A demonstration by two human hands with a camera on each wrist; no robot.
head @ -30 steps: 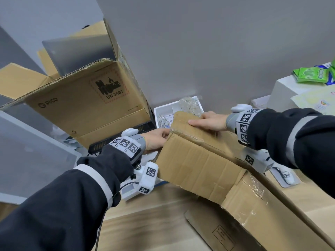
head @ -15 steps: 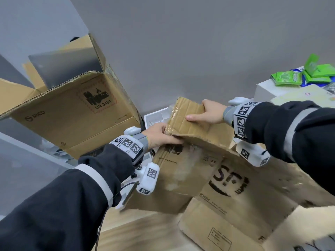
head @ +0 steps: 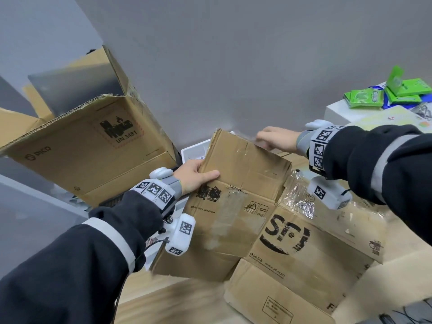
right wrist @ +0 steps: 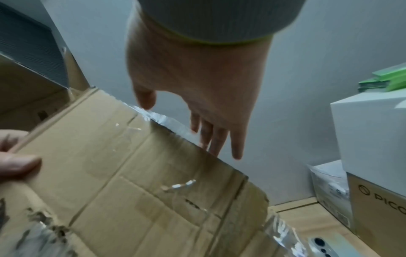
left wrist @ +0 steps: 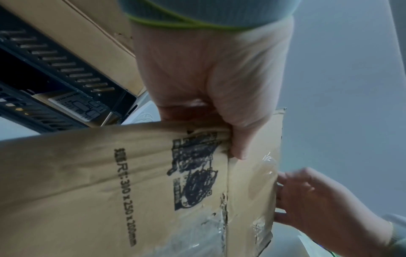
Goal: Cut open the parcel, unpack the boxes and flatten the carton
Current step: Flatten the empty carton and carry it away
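The brown SF carton point(head: 245, 218), collapsed and with its flaps spread, is held tilted above the wooden table, printed side towards me. Torn clear tape point(head: 301, 197) clings to it. My left hand point(head: 201, 175) grips its upper left flap, thumb on the front and fingers behind; the left wrist view shows that left hand point(left wrist: 230, 121) clamped over the carton point(left wrist: 110, 182) edge. My right hand point(head: 273, 140) is off the cardboard, just behind the flap's top edge. In the right wrist view, the right hand point(right wrist: 197, 97) has straight fingers point(right wrist: 236, 144) pointing down past the carton point(right wrist: 142, 173).
A large open PICO carton point(head: 88, 150) stands at the left, with a black slotted device point(left wrist: 54, 69) under it. A white tray point(head: 194, 150) sits behind the flap. At the right, green packets point(head: 364, 99) lie on a white box point(right wrist: 369, 125) stacked on a PICO box point(right wrist: 377, 208).
The carton swung up and turned its SF face towards me. My right hand let go of the flap and moved right, fingers straightened. My left hand kept its hold.
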